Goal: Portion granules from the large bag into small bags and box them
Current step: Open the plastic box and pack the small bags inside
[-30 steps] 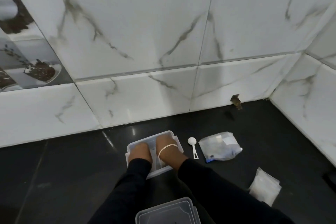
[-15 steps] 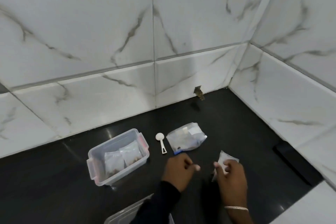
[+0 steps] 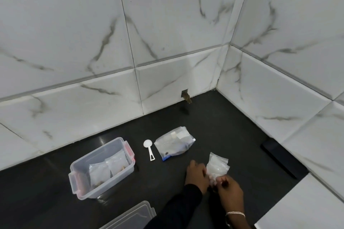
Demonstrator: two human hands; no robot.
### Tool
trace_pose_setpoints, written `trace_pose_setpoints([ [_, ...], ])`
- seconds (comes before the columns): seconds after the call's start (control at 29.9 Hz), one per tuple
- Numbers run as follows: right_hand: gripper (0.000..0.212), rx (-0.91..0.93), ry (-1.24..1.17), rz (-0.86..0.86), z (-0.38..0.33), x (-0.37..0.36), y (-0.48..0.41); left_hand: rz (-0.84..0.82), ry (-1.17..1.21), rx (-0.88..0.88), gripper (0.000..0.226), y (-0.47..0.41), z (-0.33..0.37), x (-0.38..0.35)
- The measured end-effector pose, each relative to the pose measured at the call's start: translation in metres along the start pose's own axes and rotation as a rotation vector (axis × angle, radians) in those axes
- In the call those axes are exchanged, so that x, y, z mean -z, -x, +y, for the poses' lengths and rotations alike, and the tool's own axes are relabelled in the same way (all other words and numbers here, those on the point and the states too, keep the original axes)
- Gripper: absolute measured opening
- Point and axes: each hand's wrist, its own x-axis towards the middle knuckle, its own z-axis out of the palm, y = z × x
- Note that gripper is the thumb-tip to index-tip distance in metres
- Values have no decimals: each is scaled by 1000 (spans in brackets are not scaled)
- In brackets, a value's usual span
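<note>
Head view shows both hands at about five o'clock on the black tabletop [image 3: 214,117], the left hand [image 3: 197,175] and right hand [image 3: 229,188] each pinching the stack of empty small bags [image 3: 217,166] from either side. At twelve o'clock from them lies the large bag [image 3: 174,143], with the white scoop [image 3: 149,149] at its nine o'clock. Farther toward nine o'clock stands the open clear box [image 3: 101,168] holding two filled bags [image 3: 108,170], its lid [image 3: 130,216] at six o'clock.
</note>
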Motion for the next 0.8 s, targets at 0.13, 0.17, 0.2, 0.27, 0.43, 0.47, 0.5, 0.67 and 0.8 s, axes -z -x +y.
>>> trace_pose_setpoints([
  [0.13, 16, 33, -17, -41, -10, 3, -3, 12, 33, -41, 33, -7, 4, 5],
  [0.17, 16, 38, -18, -57, -14, 4, -4, 30, 46, -37, 34, -11, 3, 4],
  [0.2, 17, 55, -16, -61, -15, 6, -5, 25, 61, -16, 34, -11, 5, 4],
  [0.27, 17, 71, 10, -66, -13, 7, -10, 26, 110, 4, 31, -14, 3, 7],
  [0.43, 31, -14, -62, 22, -17, 4, -21, 44, 300, 25, 22, -17, -12, 23],
  [0.47, 35, -22, -82, 52, -15, 5, -26, 52, 351, 40, 24, -15, -14, 25],
  [0.5, 36, -14, -75, 69, -21, 1, -31, 79, 404, 43, 31, -15, -20, 33],
  [0.67, 32, -95, 232, -72, -1, -24, -83, 150, 628, 38, 61, 6, -38, 68],
  [0.8, 24, -119, 304, -139, -16, -29, -74, 263, 719, 22, 48, 52, -56, 105],
])
